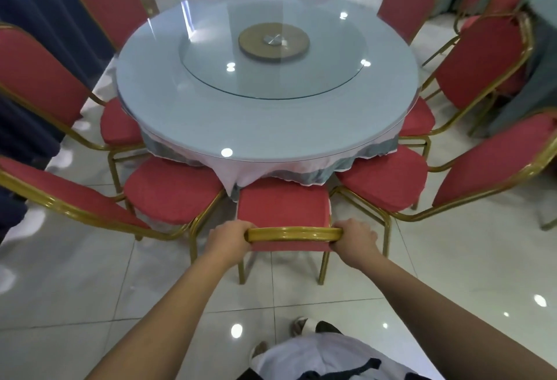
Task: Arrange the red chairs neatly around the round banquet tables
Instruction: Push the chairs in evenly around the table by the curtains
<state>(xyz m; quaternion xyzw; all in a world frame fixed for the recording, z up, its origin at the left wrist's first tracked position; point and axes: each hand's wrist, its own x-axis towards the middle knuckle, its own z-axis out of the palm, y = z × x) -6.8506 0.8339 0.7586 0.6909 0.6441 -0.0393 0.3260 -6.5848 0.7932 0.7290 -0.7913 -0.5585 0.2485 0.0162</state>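
Chair in hand: red chair (283, 208) at the near edge of the counter (265, 126), seat front tucked under the hanging cloth (241, 175), back rail facing the person.
Left hand (230, 241): grip closed, fingers curled around the left end of the gold top rail (294, 233).
Right hand (355, 242): grip closed around the right end of the same rail.
Step in hand: judged to be squaring this chair to the counter and settling how far it sits in.
Doing it well: push evenly with both hands so the chair does not twist; aim its back to match the ring of the left neighbour chair (168, 190) and the right neighbour chair (385, 181); keep the legs sliding flat on the tiled floor (150, 289); watch that the cloth does not bunch on the seat.
Risk: the neighbour seats lie just beside this one, so frames may knock.
Containers: none in view; the counter carries only a glass turntable (271, 60) with a round wooden hub (273, 43) at its middle.
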